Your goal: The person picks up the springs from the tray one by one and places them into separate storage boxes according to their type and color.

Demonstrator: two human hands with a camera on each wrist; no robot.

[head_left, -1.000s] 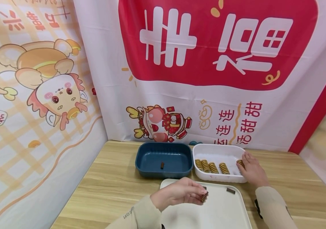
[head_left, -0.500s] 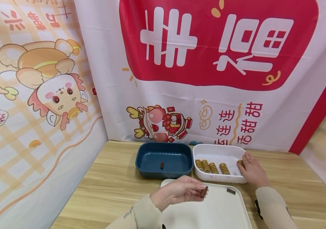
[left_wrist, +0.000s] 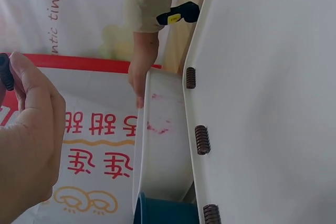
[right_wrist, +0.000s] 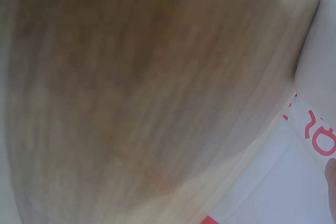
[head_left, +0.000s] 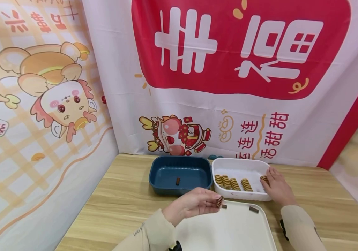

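Note:
My left hand point(head_left: 194, 204) pinches a small dark-brown ribbed cylinder point(head_left: 219, 202) between thumb and fingers, above the back edge of the cream tray point(head_left: 223, 230). In the left wrist view, that hand point(left_wrist: 34, 135) is at the left with the dark piece point(left_wrist: 6, 72) at its fingertips. My right hand point(head_left: 278, 186) rests over the right end of the white bin point(head_left: 241, 196), fingers fairly straight. A yellow-brown striped cylinder point(head_left: 264, 179) shows beside its thumb. Similar brown cylinders lie along the tray's edge, including one point(head_left: 253, 209) at the far right corner and another point(left_wrist: 202, 140) farther along.
A dark blue bin point(head_left: 180, 191) stands left of the white one, holding one brown cylinder point(head_left: 178, 181). Several striped cylinders point(head_left: 233, 184) lie in the white bin. The wooden table point(head_left: 113, 202) ends at a printed cloth backdrop point(head_left: 128, 122).
My left hand has moved slightly up and to the left with the brown cylinder. A brown cylinder on the tray's back edge now shows below it. My right hand has not moved.

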